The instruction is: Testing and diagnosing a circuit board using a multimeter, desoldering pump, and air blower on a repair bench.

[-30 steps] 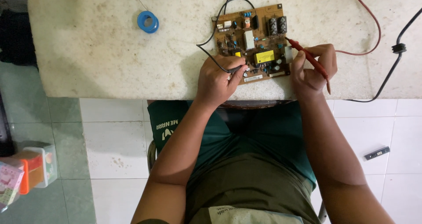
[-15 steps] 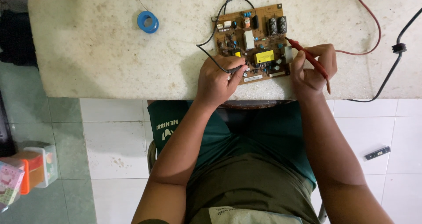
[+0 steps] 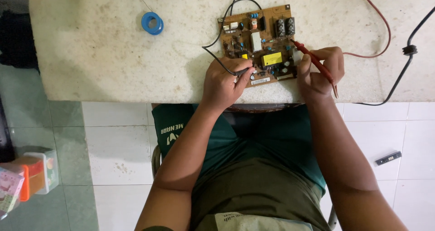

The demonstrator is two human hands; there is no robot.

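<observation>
A brown circuit board (image 3: pixel 259 36) with a yellow transformer, capacitors and other parts lies on the pale stone table (image 3: pixel 113 54). My left hand (image 3: pixel 225 84) grips a black test probe (image 3: pixel 242 71) whose tip touches the board's near edge. My right hand (image 3: pixel 321 70) holds a red test probe (image 3: pixel 312 59) like a pen, its tip on the board's right side. A black lead runs from the black probe up over the board; a red lead (image 3: pixel 378 27) curves off to the upper right.
A blue spool of solder wire (image 3: pixel 152 23) sits on the table left of the board. A thick black cable (image 3: pixel 408 54) crosses the table's right end. On the tiled floor lie a small black object (image 3: pixel 388 158) at the right and colourful boxes (image 3: pixel 27 179) at the left.
</observation>
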